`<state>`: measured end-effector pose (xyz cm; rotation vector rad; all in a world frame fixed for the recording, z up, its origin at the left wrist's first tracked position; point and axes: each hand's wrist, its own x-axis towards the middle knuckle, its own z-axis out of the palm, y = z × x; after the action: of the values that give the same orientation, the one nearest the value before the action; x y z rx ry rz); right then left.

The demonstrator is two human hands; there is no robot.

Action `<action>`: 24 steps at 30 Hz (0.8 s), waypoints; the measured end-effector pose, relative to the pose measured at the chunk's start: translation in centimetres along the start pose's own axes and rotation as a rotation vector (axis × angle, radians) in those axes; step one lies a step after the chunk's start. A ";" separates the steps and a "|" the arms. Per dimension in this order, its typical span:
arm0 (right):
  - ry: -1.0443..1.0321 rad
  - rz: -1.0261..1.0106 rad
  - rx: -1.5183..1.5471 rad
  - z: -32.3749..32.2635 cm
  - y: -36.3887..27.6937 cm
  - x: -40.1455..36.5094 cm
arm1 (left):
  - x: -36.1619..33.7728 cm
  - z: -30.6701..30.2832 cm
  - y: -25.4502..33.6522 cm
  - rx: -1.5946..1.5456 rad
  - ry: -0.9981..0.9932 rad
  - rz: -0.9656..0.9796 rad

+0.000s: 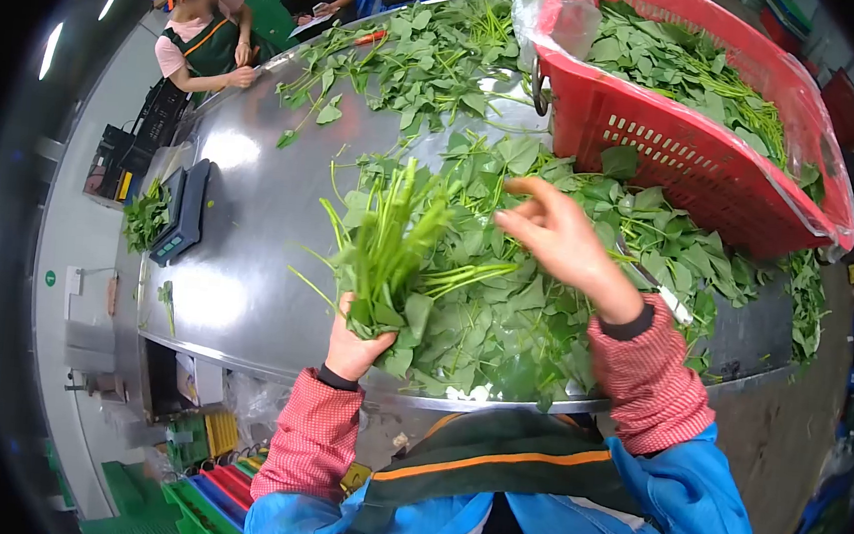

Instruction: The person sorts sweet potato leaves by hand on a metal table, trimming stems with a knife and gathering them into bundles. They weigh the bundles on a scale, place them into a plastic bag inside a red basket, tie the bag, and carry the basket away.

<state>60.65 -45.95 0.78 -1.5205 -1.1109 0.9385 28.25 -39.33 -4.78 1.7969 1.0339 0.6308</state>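
The left hand (355, 346) grips 1 bunch of slender-stemmed greens (388, 249); the right hand (558, 239), fingers loosely parted, hovers over flat, broad leaves (503, 323) on shiny metal (277, 195).

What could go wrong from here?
1. Stems fan out around the bunch in the left grip; loosely held ones might slip out.
2. A white-handled tool, possibly a knife, lies among loose leaves near the right sleeve in this view; it could snag cloth or cut the person.
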 end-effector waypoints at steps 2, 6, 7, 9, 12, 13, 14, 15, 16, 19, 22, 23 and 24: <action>-0.129 0.050 0.056 2.5 0.0 0.3 | 0.4 1.2 0.4 -0.088 0.052 0.073; -0.084 0.056 0.105 2.6 1.2 -0.1 | 1.2 0.7 3.6 0.502 0.059 0.348; 0.045 0.117 0.246 1.5 1.2 -0.2 | 1.1 0.4 3.2 0.509 0.073 0.361; 0.141 0.027 0.476 -1.8 1.5 0.0 | 0.9 -0.2 2.7 0.571 0.083 0.386; 0.232 -0.498 -0.487 -1.5 -1.1 -0.8 | 0.8 -0.8 1.7 0.648 0.050 0.361; 0.204 -0.652 -0.622 -0.2 -2.8 -1.6 | 1.0 -0.6 1.9 0.646 0.040 0.346; 0.152 -0.725 -0.670 1.3 -3.4 -1.9 | 1.2 -0.2 2.8 0.651 0.038 0.356; 0.054 -0.736 -0.788 3.0 -3.8 -2.1 | 1.4 0.3 3.7 0.655 0.036 0.366; -0.008 -0.699 -0.898 4.8 -3.8 -2.5 | 1.6 0.8 4.6 0.659 0.034 0.375; 0.007 -0.751 -0.806 7.7 -1.6 -2.2 | 2.3 1.3 4.8 0.704 0.004 0.506; -0.123 -0.360 -0.121 6.9 -1.7 -2.0 | 2.3 0.9 4.5 0.701 -0.002 0.505; -0.203 -0.121 0.185 6.0 -1.9 -2.4 | 2.1 0.8 5.2 0.656 -0.012 0.441; -0.389 0.026 0.571 4.2 -2.3 -2.2 | 1.9 0.7 5.1 0.632 -0.001 0.418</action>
<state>55.60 -46.78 2.26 -0.9086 -0.9697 1.4652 31.65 -39.11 -0.51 2.6090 0.9198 0.5844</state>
